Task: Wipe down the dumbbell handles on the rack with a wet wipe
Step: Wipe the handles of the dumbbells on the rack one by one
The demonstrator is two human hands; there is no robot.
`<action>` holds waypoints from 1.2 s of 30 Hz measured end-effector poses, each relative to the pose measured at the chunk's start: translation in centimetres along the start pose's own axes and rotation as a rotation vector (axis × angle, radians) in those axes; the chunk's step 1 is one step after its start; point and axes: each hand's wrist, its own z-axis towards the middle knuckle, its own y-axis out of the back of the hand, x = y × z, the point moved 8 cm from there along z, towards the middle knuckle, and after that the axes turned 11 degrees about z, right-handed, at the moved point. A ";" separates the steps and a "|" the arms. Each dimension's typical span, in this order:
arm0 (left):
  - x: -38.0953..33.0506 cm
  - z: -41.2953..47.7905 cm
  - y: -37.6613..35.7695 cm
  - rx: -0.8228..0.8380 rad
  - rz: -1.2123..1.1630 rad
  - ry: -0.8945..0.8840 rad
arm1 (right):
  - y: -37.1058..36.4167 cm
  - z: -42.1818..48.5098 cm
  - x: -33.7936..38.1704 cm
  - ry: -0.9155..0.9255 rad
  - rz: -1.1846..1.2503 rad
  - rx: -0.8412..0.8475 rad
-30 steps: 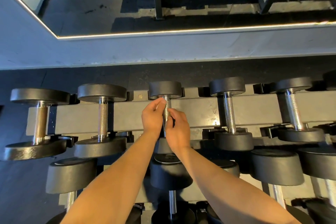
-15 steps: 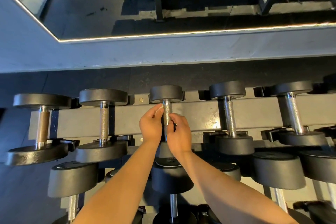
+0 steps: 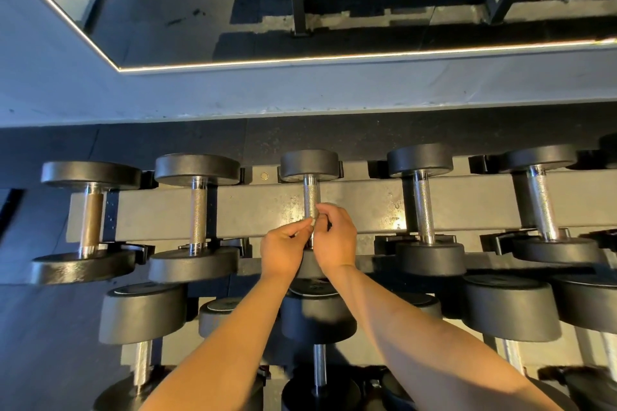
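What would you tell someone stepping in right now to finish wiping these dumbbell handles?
The left hand pinches the near end of the middle handle on the rack, top row.
The right hand grips the same spot from the other side.
The wipe is not clearly visible; it is probably hidden between the fingers.
Done: I cannot tell which handles are already clean.
Left: finish the middle handle, whose far part is uncovered, then check the other top-row handles and the lower row.
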 end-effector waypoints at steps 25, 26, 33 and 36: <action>0.6 -17.2 -1.2 0.004 -0.093 -0.081 | 7.3 -14.7 -1.6 -0.125 0.127 0.127; 1.3 -18.0 -1.4 -0.002 -0.096 -0.072 | 7.7 -15.6 -2.2 -0.144 0.130 0.121; 7.3 -24.0 -4.5 0.027 -0.129 0.067 | 9.0 -21.7 -6.8 -0.232 0.136 0.122; 10.0 -26.8 -6.1 0.091 -0.131 0.105 | 9.2 -24.4 -10.1 -0.324 0.171 0.111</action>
